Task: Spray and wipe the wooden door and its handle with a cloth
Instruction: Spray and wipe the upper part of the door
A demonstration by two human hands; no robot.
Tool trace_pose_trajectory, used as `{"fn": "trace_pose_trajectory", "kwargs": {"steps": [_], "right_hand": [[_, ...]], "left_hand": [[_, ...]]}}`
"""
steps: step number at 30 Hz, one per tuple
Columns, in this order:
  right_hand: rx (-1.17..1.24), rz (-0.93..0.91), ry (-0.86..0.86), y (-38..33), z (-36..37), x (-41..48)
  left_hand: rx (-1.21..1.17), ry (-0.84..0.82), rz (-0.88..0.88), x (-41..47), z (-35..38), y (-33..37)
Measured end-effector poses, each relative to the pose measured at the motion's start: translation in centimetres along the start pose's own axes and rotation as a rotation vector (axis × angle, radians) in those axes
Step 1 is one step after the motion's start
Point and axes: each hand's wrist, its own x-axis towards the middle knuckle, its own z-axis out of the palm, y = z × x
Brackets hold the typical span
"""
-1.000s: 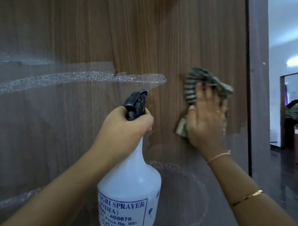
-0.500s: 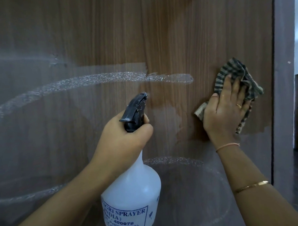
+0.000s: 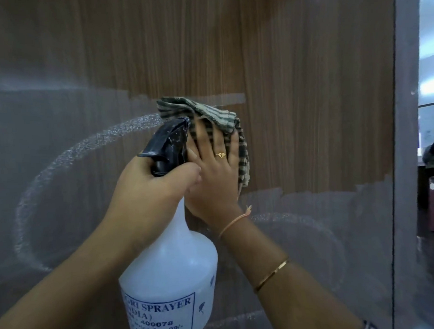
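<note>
White spray bottle (image 3: 170, 259) before cloth (image 3: 209, 113)

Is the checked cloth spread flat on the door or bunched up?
Bunched up: the checked cloth shows crumpled folds above the right hand, which presses it against the wooden door.

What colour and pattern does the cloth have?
The cloth is green and off-white, striped or checked; the head view shows it.

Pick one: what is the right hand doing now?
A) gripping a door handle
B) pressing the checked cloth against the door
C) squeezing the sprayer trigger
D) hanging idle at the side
B: the right hand lies with straight fingers on the checked cloth against the wooden door, while the left hand grips the spray bottle.
</note>
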Motion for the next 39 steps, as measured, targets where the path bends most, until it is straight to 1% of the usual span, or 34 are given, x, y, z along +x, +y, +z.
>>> {"fn": "trace_pose_trajectory", "kwargs": {"steps": [3, 6, 8, 9, 11, 13, 15, 19, 20, 22, 25, 28, 30, 31, 33, 35, 37, 39], "right_hand": [[0.04, -0.017, 0.024, 1.4, -0.4, -0.2], [0.031, 0.09, 0.028, 4.1, -1.2, -0.5], [0.0, 0.221, 0.018, 6.9, -1.5, -1.2], [-0.011, 0.316, 0.02, 8.5, -1.6, -1.6], [-0.011, 0.568, 0.036, 11.1, -2.0, -2.7], [0.02, 0.801, 0.047, 12.2, -2.1, -3.5], [0.051, 0.89, 0.077, 12.0, -2.1, -3.4], [0.068, 0.96, 0.125, 10.8, -2.1, -1.5], [0.055, 0.95, 0.121, 10.3, -2.1, -1.0], [0.021, 0.836, 0.092, 8.4, -1.9, -0.1], [0.014, 0.577, 0.086, 3.3, -1.2, 1.6], [0.021, 0.274, 0.075, -3.3, -0.3, 2.4], [-0.014, 0.085, 0.053, -7.2, 0.3, 2.0], [-0.04, 0.021, 0.06, -8.4, 0.6, 1.8], [-0.053, -0.055, 0.066, -9.0, 0.8, 1.5], [-0.005, -0.095, 0.016, -8.0, 0.5, 1.3], [0.043, -0.058, -0.002, -6.1, -0.1, 1.4], [0.035, 0.06, 0.006, -3.7, -0.6, 1.8]], "left_hand": [[0.013, -0.042, -0.02, -0.3, -0.6, 0.1], [-0.003, -0.073, -0.025, -0.9, -0.8, 0.0], [-0.016, -0.09, -0.029, -1.2, -1.1, -0.3], [-0.013, -0.099, -0.028, -1.3, -1.3, -0.4], [-0.003, -0.114, -0.026, -1.6, -1.8, -0.7], [-0.002, -0.118, -0.032, -1.8, -2.3, -1.0], [-0.002, -0.115, -0.042, -2.1, -2.9, -1.2], [-0.001, -0.089, -0.066, -2.6, -4.3, -1.4], [-0.004, -0.08, -0.072, -2.8, -4.7, -1.4], [-0.007, -0.057, -0.079, -2.9, -5.5, -1.4], [0.006, -0.02, -0.086, -3.1, -6.5, -1.8], [0.021, 0.016, -0.098, -3.2, -7.2, -2.1], [0.018, 0.033, -0.101, -3.5, -7.5, -2.3], [0.018, 0.037, -0.093, -3.6, -7.5, -2.3], [0.029, 0.046, -0.073, -3.8, -7.5, -2.2], [0.04, 0.06, -0.075, -3.8, -7.5, -2.1], [0.035, 0.062, -0.087, -3.7, -7.6, -2.0], [0.021, 0.061, -0.098, -3.5, -8.0, -2.1]]}}
